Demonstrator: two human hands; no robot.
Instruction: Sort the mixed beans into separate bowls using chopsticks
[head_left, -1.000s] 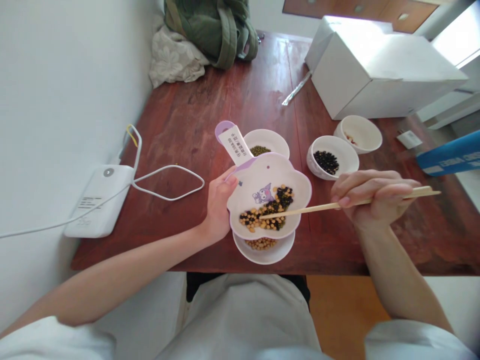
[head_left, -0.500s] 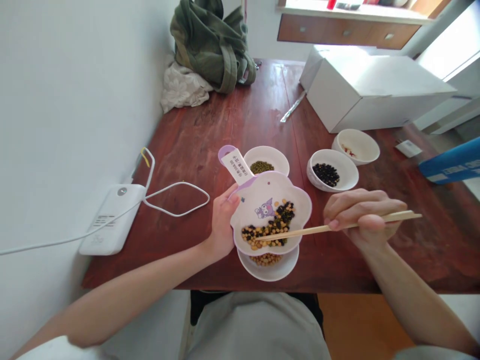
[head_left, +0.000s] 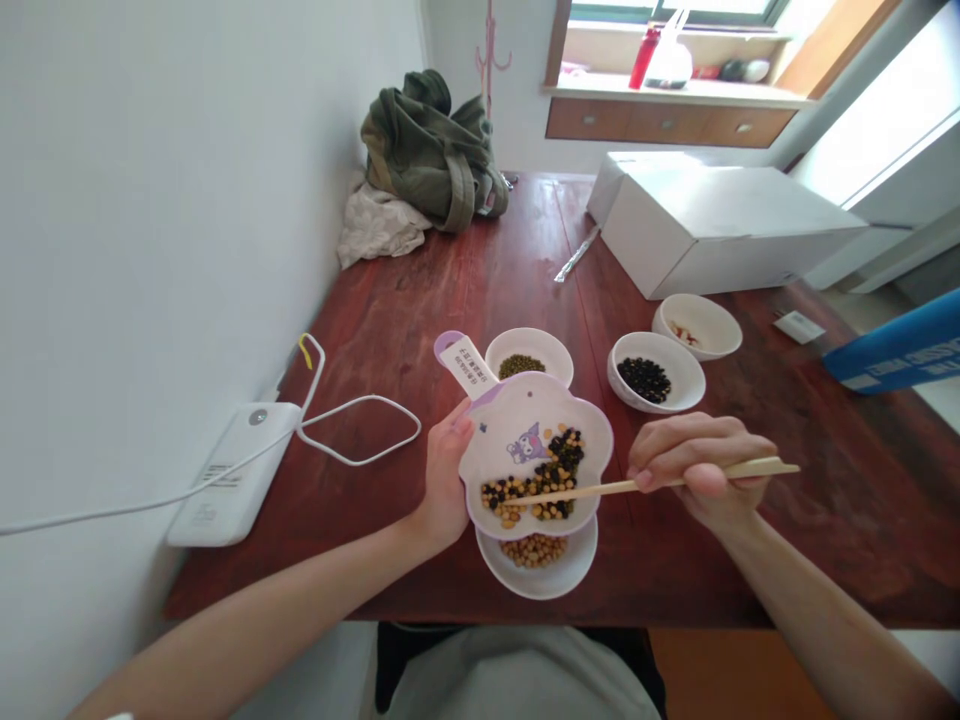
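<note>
My left hand (head_left: pixel 448 475) grips the edge of a flower-shaped white plate (head_left: pixel 495 430) with a purple rim and a handle bearing a paper label (head_left: pixel 468 366). On the plate lie mixed beans (head_left: pixel 559 470), black, yellow and green. My right hand (head_left: pixel 701 470) is closed around wooden chopsticks (head_left: pixel 600 490), whose tips touch the beans near the plate's lower left. Partly hidden under the plate is a white bowl (head_left: pixel 577 575) of yellow soybeans (head_left: pixel 532 551). Behind the plate, a bowl (head_left: pixel 551 345) contains green mung beans (head_left: pixel 522 365). Black beans (head_left: pixel 643 381) fill part of another bowl (head_left: pixel 688 390).
A fourth bowl (head_left: pixel 716 325) with small red-and-white pieces stands behind the black beans. White box (head_left: pixel 720 220), green bag (head_left: pixel 427 155) and blue object (head_left: pixel 900 340) sit further out. At left, a power bank (head_left: pixel 232 480) trails a white cable (head_left: pixel 360 400).
The camera view has tilted up, so the table appears lower and more of the window shows. Both hands keep their hold, with the chopstick tips still among the beans.
</note>
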